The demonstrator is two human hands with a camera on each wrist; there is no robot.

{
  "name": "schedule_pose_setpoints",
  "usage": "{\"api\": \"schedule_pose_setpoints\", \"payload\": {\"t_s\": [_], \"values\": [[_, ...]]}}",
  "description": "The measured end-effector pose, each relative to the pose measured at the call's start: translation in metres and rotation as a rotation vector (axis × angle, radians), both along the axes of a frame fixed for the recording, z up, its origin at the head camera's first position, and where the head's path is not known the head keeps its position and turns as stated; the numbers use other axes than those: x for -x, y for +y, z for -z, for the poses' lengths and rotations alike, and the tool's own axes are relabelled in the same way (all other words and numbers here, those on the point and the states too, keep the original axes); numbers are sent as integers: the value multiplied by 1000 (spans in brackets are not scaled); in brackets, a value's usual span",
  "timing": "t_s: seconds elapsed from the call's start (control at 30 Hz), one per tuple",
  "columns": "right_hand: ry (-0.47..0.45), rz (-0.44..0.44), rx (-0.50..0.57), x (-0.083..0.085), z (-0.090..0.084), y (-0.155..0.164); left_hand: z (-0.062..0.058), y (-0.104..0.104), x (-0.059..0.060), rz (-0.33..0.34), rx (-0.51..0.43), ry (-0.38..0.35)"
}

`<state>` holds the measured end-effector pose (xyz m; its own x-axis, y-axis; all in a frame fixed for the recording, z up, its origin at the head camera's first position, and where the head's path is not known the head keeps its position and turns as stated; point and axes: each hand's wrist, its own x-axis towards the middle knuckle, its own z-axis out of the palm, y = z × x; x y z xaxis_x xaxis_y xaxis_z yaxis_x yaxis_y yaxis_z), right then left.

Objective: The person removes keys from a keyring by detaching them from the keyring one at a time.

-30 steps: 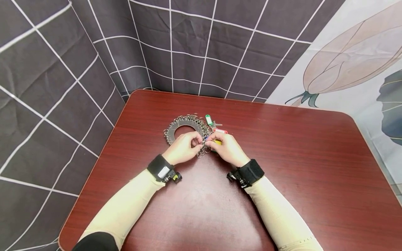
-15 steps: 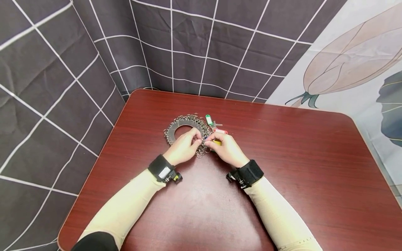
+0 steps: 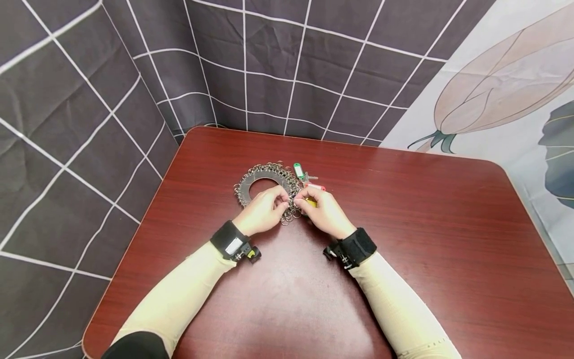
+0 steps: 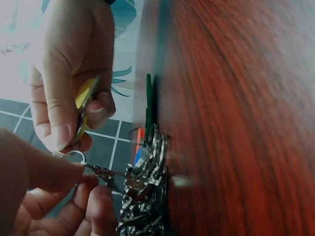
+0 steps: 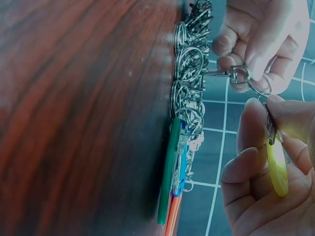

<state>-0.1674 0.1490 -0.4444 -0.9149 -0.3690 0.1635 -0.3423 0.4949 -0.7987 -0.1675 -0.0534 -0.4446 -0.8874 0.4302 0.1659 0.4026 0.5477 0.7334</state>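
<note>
A flat grey ring-shaped holder (image 3: 245, 190) with many metal clasps and split rings around its edge lies on the table. My left hand (image 3: 262, 212) is over its near right side and pinches a split ring (image 5: 259, 87) joined to a metal clasp (image 4: 103, 172). Close to it on the right, my right hand (image 3: 327, 214) holds a metal key (image 5: 269, 125) with a yellow key tag (image 5: 278, 169). The fingertips of both hands nearly meet at the split ring. Whether the key is threaded on that ring, I cannot tell.
A green key tag (image 3: 298, 171) with a key (image 3: 310, 177) lies just beyond my right hand. A red key tag (image 3: 316, 187) is nearer to it. In the right wrist view, a blue tag (image 5: 183, 162) shows among them. The table's rear edge borders a dark checked curtain (image 3: 269, 65).
Both hands stay almost in place at the split ring. The right fingertips have shifted slightly right, and the blue bit seen near them earlier is now covered in the head view.
</note>
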Motion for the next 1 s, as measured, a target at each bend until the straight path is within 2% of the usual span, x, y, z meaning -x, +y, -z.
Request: {"api": "schedule_pose_setpoints", "payload": {"t_s": [0.13,0.37,0.6,0.8,1.0], "values": [[12,-6,13,0,0,0,1,0,0,18,-9,-25],[10,-19,21,-1,1,-2,0,0,0,-27,-63,-23],[1,0,16,-2,-1,-3,2,2,0,-66,-48,11],[45,-2,-17,0,2,-2,1,2,-2,-61,-62,25],[82,-35,-2,1,6,-3,2,3,-2,-62,-108,21]]}}
